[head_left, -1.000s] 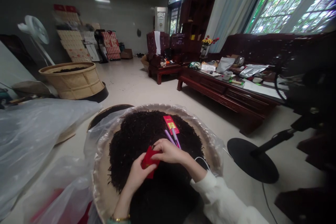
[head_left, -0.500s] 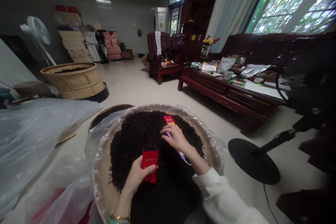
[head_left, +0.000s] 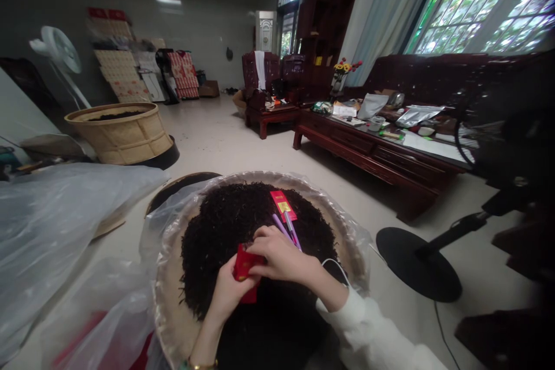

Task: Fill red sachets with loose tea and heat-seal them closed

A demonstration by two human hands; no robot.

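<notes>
My left hand holds a small red packet upright, thumb across its front. My right hand is closed at the packet's top edge, with the fingertips partly hidden behind and against it. Both hands are over a heap of dark dried tea leaves. Just beyond my right hand lies a slim purple and silver tool with a white cord. Another red packet with a yellow label lies flat on the leaves beside the tool.
A plastic-lined round basket holds the leaves. Clear plastic sheeting covers the floor at left. A fan base stands close on the right. Beyond are a cluttered wooden table and another bamboo basket.
My right hand has come back from the purple tool to the packet in my left hand. The packet's top now tilts and bends between both hands. The tool lies on the leaves.
</notes>
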